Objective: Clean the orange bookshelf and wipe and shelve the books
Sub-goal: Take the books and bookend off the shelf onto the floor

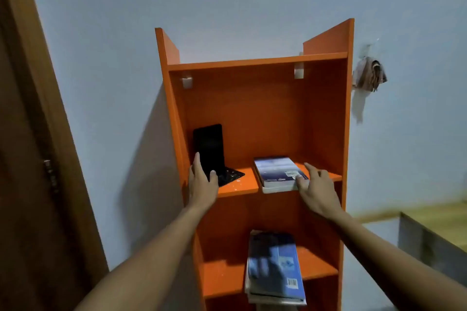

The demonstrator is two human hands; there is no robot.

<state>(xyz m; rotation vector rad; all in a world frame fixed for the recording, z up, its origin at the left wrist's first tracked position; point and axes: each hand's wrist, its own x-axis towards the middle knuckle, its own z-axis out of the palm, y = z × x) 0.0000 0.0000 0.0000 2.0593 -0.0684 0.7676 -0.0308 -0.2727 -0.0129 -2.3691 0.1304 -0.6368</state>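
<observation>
The orange bookshelf stands against a pale blue wall. On its middle shelf a black metal bookend stands upright at the left; my left hand reaches to it, fingers straight along its left edge and thumb on its front. A blue book lies flat at the shelf's right front. My right hand rests at its front right corner, thumb on the cover, fingers spread. A small stack of blue books lies flat on the shelf below, jutting over its front edge.
A crumpled cloth hangs on a wall hook right of the bookshelf. A brown wooden door and frame fill the left side. A grey and wood-coloured furniture edge sits at the lower right. White specks dot the middle shelf's front.
</observation>
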